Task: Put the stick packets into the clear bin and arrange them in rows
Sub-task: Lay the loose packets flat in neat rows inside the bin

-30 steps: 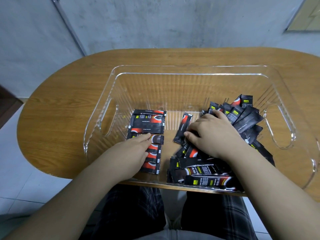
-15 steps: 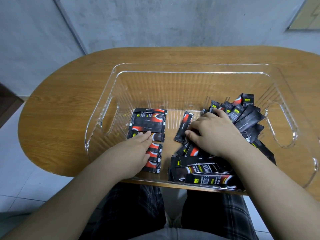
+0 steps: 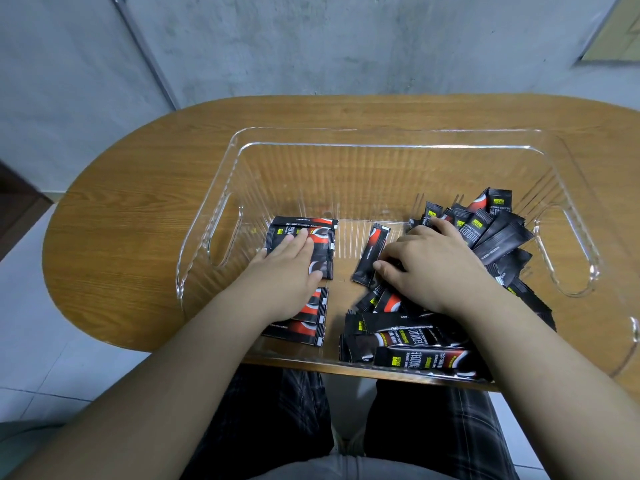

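In the oval wooden table's (image 3: 138,209) clear ribbed plastic bin (image 3: 381,147), black-and-red stick packets (image 3: 498,233) heap at right. Our right hand (image 3: 426,265) pinches one; flat left hand (image 3: 287,268) should steady the centre-left row (image 3: 322,237).

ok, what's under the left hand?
The left hand lies flat on the row of packets on the clear bin floor; the packets beneath its palm are covered.
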